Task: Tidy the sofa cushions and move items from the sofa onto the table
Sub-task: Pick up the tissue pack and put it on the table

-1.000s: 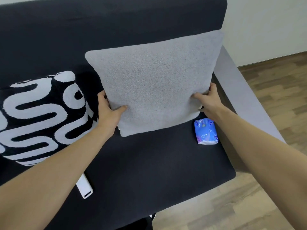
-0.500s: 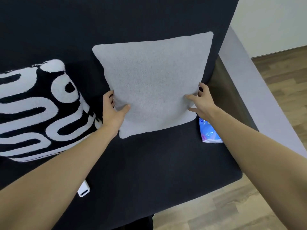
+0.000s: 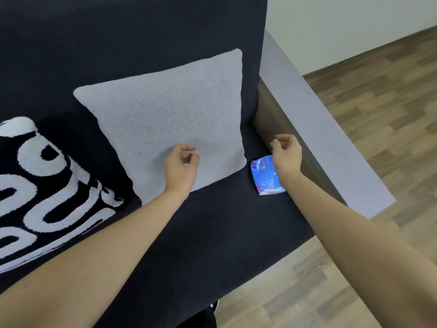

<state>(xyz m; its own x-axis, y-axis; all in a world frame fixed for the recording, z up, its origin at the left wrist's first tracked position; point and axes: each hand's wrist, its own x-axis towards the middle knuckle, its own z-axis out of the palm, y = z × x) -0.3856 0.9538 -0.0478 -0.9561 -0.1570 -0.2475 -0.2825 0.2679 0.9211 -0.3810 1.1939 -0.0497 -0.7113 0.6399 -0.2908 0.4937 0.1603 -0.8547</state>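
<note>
The grey cushion [image 3: 170, 121] stands propped against the dark backrest of the sofa [image 3: 212, 233], tilted so that its upper right corner rises highest, its lower edge on the seat. No hand grips it. The left hand [image 3: 181, 165] hangs in front of the cushion's lower middle, fingers curled loosely inward and holding nothing; whether the fingertips brush the fabric cannot be told. The right hand [image 3: 287, 157] hovers beside the cushion's lower right corner, near the inner face of the armrest [image 3: 314, 129], its fingers likewise curled in and empty.

Just below the right hand, partly hidden by the wrist, a small blue tissue pack [image 3: 266, 177] lies flat on the seat between the cushion and the armrest. It carries printed marks, but they are too blurred to read.

To the left, a black cushion with a white squiggle pattern [image 3: 47, 185] leans on the backrest, its right edge just beside the grey cushion's lower left corner; the pattern forms no readable letters. Both bare forearms reach in from the bottom of the view over the seat. Beyond the armrest lie a wood-plank floor [image 3: 378, 114] and a pale wall [image 3: 331, 27].
</note>
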